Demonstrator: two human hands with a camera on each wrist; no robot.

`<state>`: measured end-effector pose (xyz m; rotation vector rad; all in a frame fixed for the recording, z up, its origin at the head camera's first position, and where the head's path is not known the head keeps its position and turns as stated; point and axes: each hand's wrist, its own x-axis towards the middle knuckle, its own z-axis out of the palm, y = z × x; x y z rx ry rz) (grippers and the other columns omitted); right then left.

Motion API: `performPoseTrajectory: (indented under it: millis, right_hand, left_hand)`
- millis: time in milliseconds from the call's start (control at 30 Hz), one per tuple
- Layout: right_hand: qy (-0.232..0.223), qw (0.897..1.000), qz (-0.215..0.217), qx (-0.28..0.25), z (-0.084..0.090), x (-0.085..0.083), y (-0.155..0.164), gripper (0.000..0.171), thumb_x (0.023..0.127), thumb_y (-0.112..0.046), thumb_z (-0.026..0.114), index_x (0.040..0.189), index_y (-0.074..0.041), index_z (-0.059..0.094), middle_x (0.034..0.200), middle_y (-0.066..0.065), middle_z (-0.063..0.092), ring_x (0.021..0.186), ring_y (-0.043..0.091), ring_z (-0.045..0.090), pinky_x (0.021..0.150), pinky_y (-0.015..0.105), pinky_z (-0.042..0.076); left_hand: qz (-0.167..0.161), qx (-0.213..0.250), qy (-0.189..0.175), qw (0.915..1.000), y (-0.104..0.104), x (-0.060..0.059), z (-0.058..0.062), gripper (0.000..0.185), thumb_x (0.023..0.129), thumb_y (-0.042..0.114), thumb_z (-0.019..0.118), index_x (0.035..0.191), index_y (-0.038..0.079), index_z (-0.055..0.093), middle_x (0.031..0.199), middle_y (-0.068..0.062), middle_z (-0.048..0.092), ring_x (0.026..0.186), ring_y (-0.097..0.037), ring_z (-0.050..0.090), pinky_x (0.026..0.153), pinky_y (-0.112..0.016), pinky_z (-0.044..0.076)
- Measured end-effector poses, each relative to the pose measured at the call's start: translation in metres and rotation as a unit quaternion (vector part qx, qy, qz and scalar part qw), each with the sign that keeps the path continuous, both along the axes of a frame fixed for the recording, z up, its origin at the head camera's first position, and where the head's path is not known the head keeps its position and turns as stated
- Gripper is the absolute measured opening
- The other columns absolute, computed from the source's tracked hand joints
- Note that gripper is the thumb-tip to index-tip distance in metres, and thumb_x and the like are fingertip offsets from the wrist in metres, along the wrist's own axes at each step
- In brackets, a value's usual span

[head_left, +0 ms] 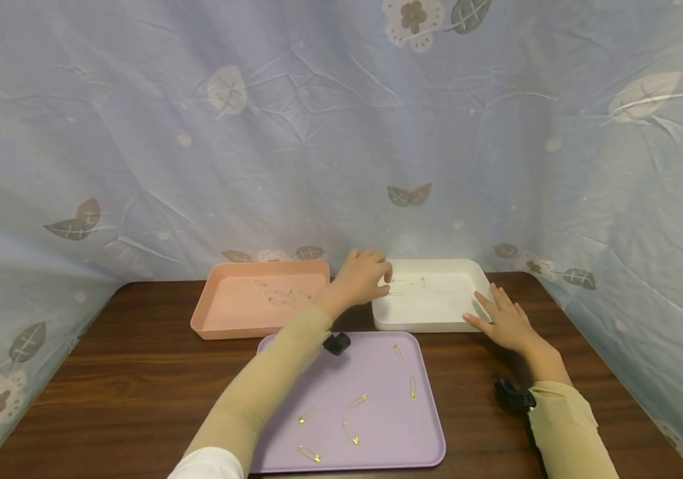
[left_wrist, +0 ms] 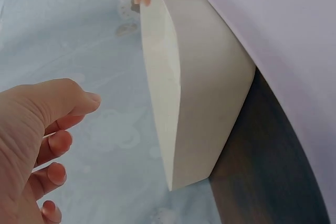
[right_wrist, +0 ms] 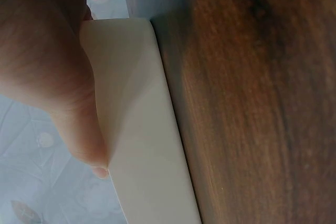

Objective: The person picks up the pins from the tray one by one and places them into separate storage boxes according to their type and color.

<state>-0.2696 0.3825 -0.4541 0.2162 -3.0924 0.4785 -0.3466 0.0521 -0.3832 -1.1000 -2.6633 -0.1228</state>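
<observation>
My left hand [head_left: 362, 276] hovers at the left end of the white tray [head_left: 437, 320], thumb and index finger apart with no object between them. In the left wrist view its fingers are loosely bent, beside the tray's pale wall [left_wrist: 210, 87]. Gold safety pins [head_left: 423, 283] lie inside the white tray near those fingertips. At the tray's right front corner is my right hand [head_left: 508, 322], fingers spread, its thumb [right_wrist: 84, 137] against the rim in the right wrist view. Several more gold safety pins [head_left: 357, 401] are scattered over the purple tray [head_left: 389, 426] in front.
A pink tray [head_left: 227, 326] at the back left holds several silver-looking safety pins [head_left: 273, 301], partly behind my left forearm. All three trays stand on a dark wooden table [head_left: 108, 372]. A patterned pale blue cloth [head_left: 317, 133] hangs behind and around the table.
</observation>
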Motion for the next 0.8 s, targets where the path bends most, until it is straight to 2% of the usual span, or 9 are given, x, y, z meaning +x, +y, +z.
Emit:
performPoseTrajectory:
  millis: [233,567,800]
  right_hand:
    - [0.003,1.000,0.000,-0.005,-0.003,0.000,0.002,0.079,0.095,-0.056,0.050,0.150,-0.003,0.032,0.157,0.035,0.010,0.145,0.053,0.010,0.107,0.076,0.012]
    - [0.005,1.000,-0.001,-0.004,-0.001,0.000,-0.001,0.079,0.094,-0.055,0.052,0.150,-0.003,0.033,0.157,0.035,0.012,0.144,0.053,0.012,0.107,0.075,0.013]
    - [0.001,1.000,-0.001,-0.006,0.000,0.001,-0.001,0.078,0.094,-0.055,0.051,0.150,-0.003,0.033,0.156,0.035,0.011,0.144,0.053,0.012,0.108,0.075,0.013]
  left_hand:
    - [-0.036,0.031,0.014,0.9988,-0.019,0.015,0.004,0.011,0.085,0.027,0.069,0.093,0.020,0.065,0.096,0.003,0.059,0.098,-0.018,0.053,0.087,-0.036,0.040]
    - [-0.083,0.071,0.040,0.9932,-0.045,0.033,0.000,0.009,0.082,0.019,0.070,0.086,0.016,0.062,0.085,0.002,0.055,0.081,-0.017,0.049,0.074,-0.032,0.042]
    - [-0.086,0.071,0.018,0.9936,-0.062,0.049,-0.006,0.011,0.084,0.026,0.072,0.087,0.019,0.063,0.085,0.004,0.055,0.078,-0.012,0.048,0.071,-0.027,0.042]
